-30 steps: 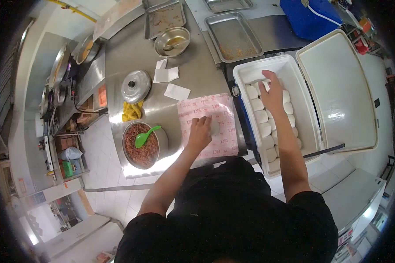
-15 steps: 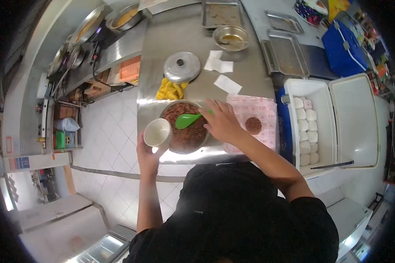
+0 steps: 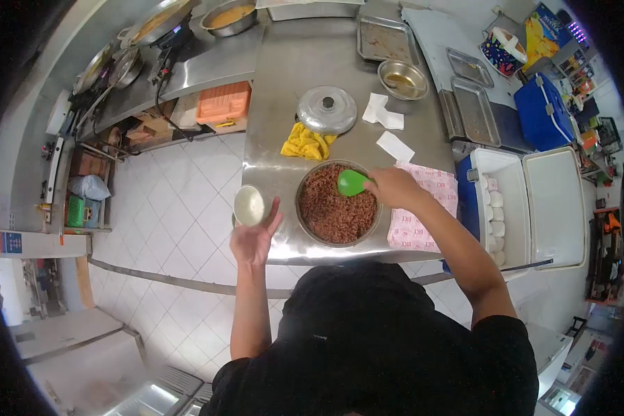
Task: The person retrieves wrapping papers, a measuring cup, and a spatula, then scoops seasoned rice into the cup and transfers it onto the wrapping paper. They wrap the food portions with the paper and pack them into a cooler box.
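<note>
My left hand (image 3: 252,244) holds a small white bowl (image 3: 248,206) at the left edge of the steel table, its mouth facing up toward me. A little residue shows inside it. To the right stands a round metal pot (image 3: 304,229) filled with reddish-brown cooked rice (image 3: 334,211). My right hand (image 3: 395,187) grips a green rice paddle (image 3: 351,182) by its handle, which the fingers mostly hide. The paddle's blade is over the far right part of the rice. Pink printed paper (image 3: 414,230) lies under and beside my right forearm, which covers part of it.
Behind the pot are a yellow cloth (image 3: 308,143) and a metal lid (image 3: 327,111). White paper pieces (image 3: 395,146), a metal bowl (image 3: 403,81) and a tray (image 3: 387,40) lie farther back. An open cooler (image 3: 513,208) with wrapped white bundles stands at the right.
My left hand and the bowl have moved left, away from the pot's rim. The paddle has shifted toward the pot's far right side. The round rice patty on the paper is now out of sight.
</note>
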`<state>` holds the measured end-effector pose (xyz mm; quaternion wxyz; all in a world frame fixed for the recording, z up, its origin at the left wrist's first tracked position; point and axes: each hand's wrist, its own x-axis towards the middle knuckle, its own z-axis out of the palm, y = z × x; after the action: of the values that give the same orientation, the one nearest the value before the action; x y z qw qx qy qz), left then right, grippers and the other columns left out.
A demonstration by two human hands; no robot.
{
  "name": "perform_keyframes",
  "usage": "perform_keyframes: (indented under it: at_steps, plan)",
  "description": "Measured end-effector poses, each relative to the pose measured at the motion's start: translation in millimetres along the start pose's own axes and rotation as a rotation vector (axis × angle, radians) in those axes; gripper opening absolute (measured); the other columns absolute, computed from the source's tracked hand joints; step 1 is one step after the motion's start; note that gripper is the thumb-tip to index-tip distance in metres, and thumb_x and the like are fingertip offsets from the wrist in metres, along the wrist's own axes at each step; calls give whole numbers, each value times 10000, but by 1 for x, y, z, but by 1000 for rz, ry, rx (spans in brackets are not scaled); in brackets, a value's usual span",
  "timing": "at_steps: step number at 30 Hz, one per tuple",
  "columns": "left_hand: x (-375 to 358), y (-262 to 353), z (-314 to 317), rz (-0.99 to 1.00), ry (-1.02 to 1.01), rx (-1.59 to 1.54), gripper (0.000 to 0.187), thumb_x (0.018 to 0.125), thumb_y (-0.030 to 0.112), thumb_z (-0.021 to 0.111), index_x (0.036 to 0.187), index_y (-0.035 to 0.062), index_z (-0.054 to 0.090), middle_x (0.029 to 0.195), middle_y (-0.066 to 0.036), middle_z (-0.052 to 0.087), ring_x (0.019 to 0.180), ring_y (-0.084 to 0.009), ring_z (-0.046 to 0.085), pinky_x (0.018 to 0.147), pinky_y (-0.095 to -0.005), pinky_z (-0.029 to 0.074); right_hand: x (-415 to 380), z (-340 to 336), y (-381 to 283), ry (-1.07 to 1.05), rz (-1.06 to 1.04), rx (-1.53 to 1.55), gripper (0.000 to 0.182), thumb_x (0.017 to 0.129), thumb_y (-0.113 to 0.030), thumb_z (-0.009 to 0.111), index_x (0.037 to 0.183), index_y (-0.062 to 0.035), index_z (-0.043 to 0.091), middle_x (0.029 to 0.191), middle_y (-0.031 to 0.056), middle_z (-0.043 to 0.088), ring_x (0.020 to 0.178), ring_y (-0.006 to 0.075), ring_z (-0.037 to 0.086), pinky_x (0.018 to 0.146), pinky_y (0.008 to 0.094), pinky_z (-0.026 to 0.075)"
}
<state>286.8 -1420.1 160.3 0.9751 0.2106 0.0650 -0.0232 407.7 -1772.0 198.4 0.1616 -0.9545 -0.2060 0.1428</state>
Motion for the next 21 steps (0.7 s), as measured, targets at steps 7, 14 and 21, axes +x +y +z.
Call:
perform_keyframes:
  at_steps: [7,14,21]
  plan:
    - [21,-26,-33,-119,382,838,492,1079,432,429,1534,245,408,1532,-88,420,1378,-285,444,1038,-528,478,18,15,-31,92,36,-264,200,909,-121,547,915,-23,721,875,223,723,810,381,734,700,490,584]
    - [22,-37,-7,-307,285,880,540,1105,478,332,1577,216,362,1561,-105,390,1352,-304,484,1060,-521,479,24,38,-41,-31,19,-153,233,904,-139,554,905,-8,747,886,235,729,832,398,737,736,515,584]
    - [26,-58,-28,-245,209,828,505,1088,255,333,1584,161,354,1588,-151,363,1418,-300,407,1139,-450,386,30,85,-44,36,14,126,289,939,-198,595,777,16,702,787,254,686,794,453,684,784,560,539]
